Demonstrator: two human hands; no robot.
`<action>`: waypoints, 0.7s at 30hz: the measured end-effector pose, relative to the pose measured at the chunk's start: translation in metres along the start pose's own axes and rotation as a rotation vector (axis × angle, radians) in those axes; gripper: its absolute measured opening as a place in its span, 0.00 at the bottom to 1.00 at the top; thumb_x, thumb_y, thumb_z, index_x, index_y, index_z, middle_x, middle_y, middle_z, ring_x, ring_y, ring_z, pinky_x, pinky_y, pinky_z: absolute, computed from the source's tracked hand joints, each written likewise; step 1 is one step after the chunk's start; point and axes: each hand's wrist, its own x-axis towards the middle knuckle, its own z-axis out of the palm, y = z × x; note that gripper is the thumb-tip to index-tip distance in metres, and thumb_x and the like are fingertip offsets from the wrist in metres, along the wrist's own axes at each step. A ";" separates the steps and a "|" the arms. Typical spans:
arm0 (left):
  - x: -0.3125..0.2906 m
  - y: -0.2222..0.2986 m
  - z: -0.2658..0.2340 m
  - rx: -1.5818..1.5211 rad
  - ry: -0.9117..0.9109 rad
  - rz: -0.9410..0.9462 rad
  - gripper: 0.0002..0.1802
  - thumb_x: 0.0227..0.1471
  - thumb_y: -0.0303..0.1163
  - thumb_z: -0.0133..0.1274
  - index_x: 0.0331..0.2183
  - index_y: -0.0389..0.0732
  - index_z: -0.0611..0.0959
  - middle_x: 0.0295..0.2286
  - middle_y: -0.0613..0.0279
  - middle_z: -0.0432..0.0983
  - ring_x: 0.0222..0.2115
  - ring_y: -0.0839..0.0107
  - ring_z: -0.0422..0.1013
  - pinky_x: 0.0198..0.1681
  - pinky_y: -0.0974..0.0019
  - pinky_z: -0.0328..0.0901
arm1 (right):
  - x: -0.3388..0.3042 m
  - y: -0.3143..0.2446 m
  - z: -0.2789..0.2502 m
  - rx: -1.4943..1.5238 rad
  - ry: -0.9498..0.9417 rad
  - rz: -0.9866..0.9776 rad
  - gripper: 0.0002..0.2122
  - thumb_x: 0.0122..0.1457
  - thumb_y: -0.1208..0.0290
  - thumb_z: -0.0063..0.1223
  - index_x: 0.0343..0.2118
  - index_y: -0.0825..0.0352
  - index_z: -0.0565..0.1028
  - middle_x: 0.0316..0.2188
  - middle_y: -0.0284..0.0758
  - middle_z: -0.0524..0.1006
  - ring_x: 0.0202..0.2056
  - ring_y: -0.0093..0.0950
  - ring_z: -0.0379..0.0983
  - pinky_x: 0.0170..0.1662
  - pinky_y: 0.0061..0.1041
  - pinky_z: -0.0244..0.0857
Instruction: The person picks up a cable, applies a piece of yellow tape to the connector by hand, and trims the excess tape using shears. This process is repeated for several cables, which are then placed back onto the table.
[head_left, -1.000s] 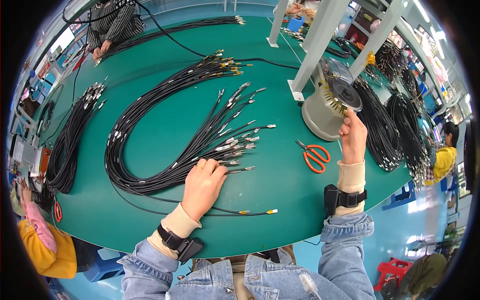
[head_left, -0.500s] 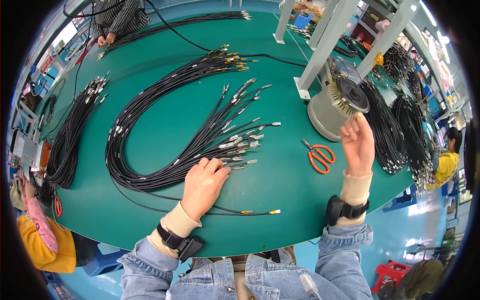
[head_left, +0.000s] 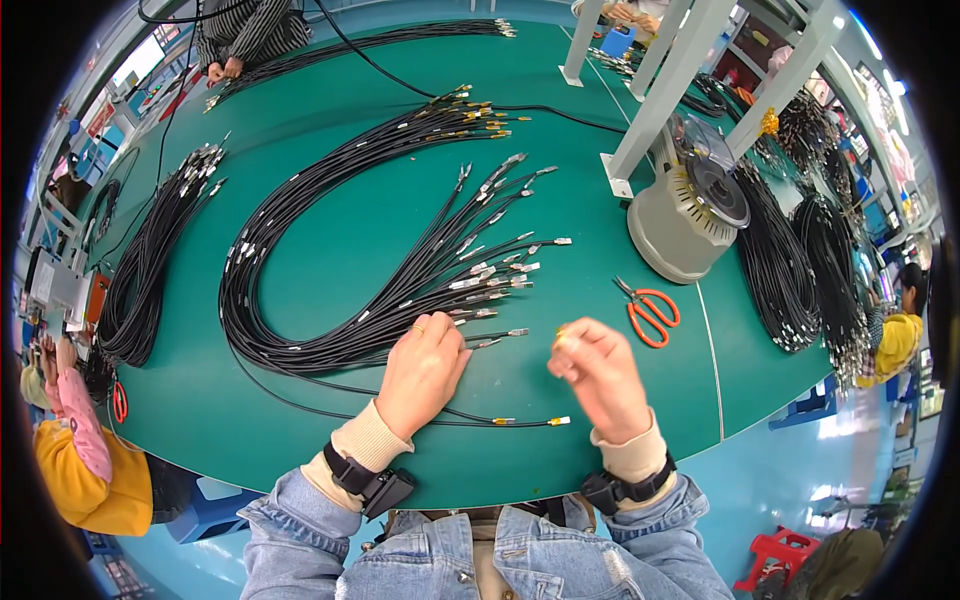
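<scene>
Here's the green table point(head_left: 590, 185), wide beneath everything, and across its middle sweeps the big black cable bundle point(head_left: 243, 265), bent in a U with its open ends toward the right. Two loose cables point(head_left: 558, 421) run along the near side, yellow-and-white tags at their tips. Over to the right, just by the metal post, sits the grey machine point(head_left: 670, 235) with its black disc on top, well apart from both my hands.

Now the hands! My left hand point(head_left: 426, 368) is down on the near strands by their tips, fingers bent and close together; what they grip underneath, I can't tell. My right hand point(head_left: 605, 380) hangs over the table beyond the cable ends, blurred, thumb and fingertips pressed nearly together. The orange-handled snips point(head_left: 637, 296) lie behind it, untouched.

And the smallest thing: a small yellow piece point(head_left: 561, 334), pinched at my right fingertips, apart from the cables. I'd call this step one of steadying strands left-handed while the right carries the piece; the next move calls for a light pinch and a single strand kept clear of its neighbours.
</scene>
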 end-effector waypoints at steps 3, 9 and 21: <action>-0.003 0.002 -0.007 -0.082 0.044 0.004 0.08 0.38 0.25 0.60 0.24 0.38 0.77 0.27 0.60 0.70 0.29 0.62 0.67 0.31 0.62 0.64 | -0.012 0.021 0.012 -0.085 0.026 0.049 0.04 0.57 0.75 0.50 0.29 0.69 0.71 0.22 0.28 0.68 0.24 0.17 0.60 0.30 0.18 0.56; -0.012 0.015 -0.014 -0.449 -0.102 -0.380 0.09 0.38 0.24 0.61 0.27 0.38 0.79 0.22 0.61 0.72 0.23 0.64 0.69 0.27 0.65 0.65 | -0.018 0.048 0.032 -0.164 0.091 0.046 0.03 0.57 0.76 0.51 0.29 0.69 0.72 0.25 0.27 0.70 0.26 0.15 0.63 0.31 0.15 0.57; -0.021 -0.001 -0.003 -0.198 0.177 0.012 0.10 0.35 0.22 0.62 0.26 0.39 0.80 0.21 0.63 0.73 0.20 0.67 0.71 0.21 0.69 0.66 | 0.000 0.087 0.050 -0.236 0.162 -0.121 0.02 0.56 0.80 0.52 0.28 0.71 0.72 0.28 0.27 0.70 0.30 0.15 0.65 0.34 0.14 0.60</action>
